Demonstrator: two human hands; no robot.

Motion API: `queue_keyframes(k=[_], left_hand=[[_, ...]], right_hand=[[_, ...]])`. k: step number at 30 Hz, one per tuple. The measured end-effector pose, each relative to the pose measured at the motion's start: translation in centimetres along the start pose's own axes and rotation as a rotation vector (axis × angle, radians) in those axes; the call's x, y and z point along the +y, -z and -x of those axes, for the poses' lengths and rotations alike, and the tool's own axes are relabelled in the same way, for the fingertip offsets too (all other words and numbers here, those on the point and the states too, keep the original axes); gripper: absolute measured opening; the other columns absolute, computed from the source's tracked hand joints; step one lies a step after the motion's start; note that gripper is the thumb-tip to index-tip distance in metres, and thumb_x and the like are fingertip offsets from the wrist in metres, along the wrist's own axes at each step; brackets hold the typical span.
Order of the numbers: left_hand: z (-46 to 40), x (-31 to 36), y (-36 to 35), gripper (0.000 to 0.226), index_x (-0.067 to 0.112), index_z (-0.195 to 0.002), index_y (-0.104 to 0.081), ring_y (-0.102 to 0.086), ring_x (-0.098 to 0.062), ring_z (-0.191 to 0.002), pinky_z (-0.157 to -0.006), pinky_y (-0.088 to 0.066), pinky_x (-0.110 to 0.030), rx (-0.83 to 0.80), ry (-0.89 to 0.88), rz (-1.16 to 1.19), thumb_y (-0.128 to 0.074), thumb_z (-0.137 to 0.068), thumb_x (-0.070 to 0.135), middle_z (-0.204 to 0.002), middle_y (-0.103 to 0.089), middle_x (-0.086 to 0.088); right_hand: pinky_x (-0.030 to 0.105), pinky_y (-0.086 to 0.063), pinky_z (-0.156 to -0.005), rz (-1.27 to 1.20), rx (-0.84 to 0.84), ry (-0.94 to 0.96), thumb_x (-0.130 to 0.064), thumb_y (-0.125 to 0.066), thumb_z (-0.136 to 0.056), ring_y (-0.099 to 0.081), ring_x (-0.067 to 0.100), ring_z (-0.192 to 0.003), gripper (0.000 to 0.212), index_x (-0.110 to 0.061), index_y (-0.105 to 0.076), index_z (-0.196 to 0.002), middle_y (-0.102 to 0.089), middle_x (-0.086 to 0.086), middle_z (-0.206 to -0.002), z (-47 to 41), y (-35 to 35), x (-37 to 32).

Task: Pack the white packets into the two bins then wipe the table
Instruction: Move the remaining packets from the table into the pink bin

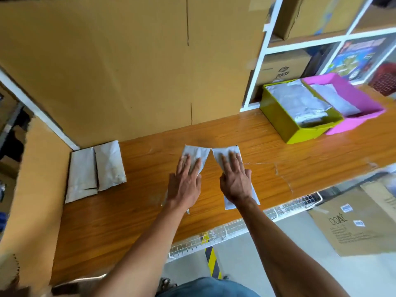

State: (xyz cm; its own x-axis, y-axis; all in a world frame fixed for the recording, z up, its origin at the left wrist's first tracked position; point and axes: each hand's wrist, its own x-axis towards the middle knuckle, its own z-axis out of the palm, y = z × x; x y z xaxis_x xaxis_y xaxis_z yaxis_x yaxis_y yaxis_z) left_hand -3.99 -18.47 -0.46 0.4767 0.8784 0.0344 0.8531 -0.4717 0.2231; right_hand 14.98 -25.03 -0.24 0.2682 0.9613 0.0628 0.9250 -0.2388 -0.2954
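Note:
Two white packets lie side by side in the middle of the wooden table (300, 155). My left hand (185, 181) rests flat on the left packet (196, 155), fingers straight. My right hand (234, 179) lies on the right packet (225, 154), its thumb tucked at the packet's edge. Two more white packets (96, 170) lie at the far left against the cardboard. At the right stand a green bin (276, 116) and a pink bin (360, 97), each holding white packets.
A tall cardboard sheet (128, 71) stands behind the table, and another (36, 179) closes the left side. White shelves (300, 43) with boxes rise at the back right. A flattened box (353, 224) lies on the floor below the table's front edge.

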Motion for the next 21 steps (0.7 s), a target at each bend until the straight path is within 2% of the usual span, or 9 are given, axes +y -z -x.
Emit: queue_keyframes(k=[7,12,17,21], left_hand=[[-1.8,12.9,-3.5,0.065,0.037,-0.168,-0.015,-0.002,-0.021,-0.164,-0.108,-0.05,-0.054,-0.053,-0.184,-0.014,-0.033,-0.107,0.045,-0.178,-0.005,0.003],[-2.3,22.3,-6.3,0.063,0.032,-0.166,-0.027,-0.014,-0.025,-0.162,-0.099,-0.055,-0.054,-0.096,-0.347,0.004,-0.044,-0.106,0.039,-0.176,-0.019,-0.002],[-3.5,30.9,-8.5,0.061,0.027,-0.163,-0.036,-0.023,-0.029,-0.159,-0.101,-0.054,-0.055,-0.114,-0.535,0.053,-0.049,-0.104,0.034,-0.173,-0.028,-0.004],[-5.1,37.3,-10.6,0.063,0.025,-0.163,-0.038,-0.025,-0.029,-0.158,-0.11,-0.049,-0.056,-0.135,-0.649,0.083,-0.054,-0.102,0.031,-0.172,-0.03,-0.007]], right_hand=[[0.054,-0.042,-0.101,-0.035,0.054,-0.194,-0.04,-0.024,-0.092,-0.014,0.028,-0.162,0.077,-0.024,-0.027,-0.166,-0.018,0.008,-0.175,4.6,2.8,11.6],[0.059,-0.04,-0.108,-0.051,0.103,-0.322,-0.032,-0.046,-0.097,-0.016,0.03,-0.162,0.072,-0.022,-0.028,-0.166,-0.019,0.009,-0.174,8.9,4.9,20.0],[0.062,-0.04,-0.108,-0.053,0.151,-0.477,-0.028,-0.052,-0.096,-0.018,0.033,-0.161,0.074,-0.021,-0.027,-0.165,-0.021,0.012,-0.173,12.5,7.3,27.0],[0.06,-0.043,-0.104,-0.028,0.19,-0.626,-0.032,-0.035,-0.092,-0.022,0.032,-0.159,0.071,-0.021,-0.03,-0.162,-0.027,0.011,-0.171,14.7,8.9,31.3]])
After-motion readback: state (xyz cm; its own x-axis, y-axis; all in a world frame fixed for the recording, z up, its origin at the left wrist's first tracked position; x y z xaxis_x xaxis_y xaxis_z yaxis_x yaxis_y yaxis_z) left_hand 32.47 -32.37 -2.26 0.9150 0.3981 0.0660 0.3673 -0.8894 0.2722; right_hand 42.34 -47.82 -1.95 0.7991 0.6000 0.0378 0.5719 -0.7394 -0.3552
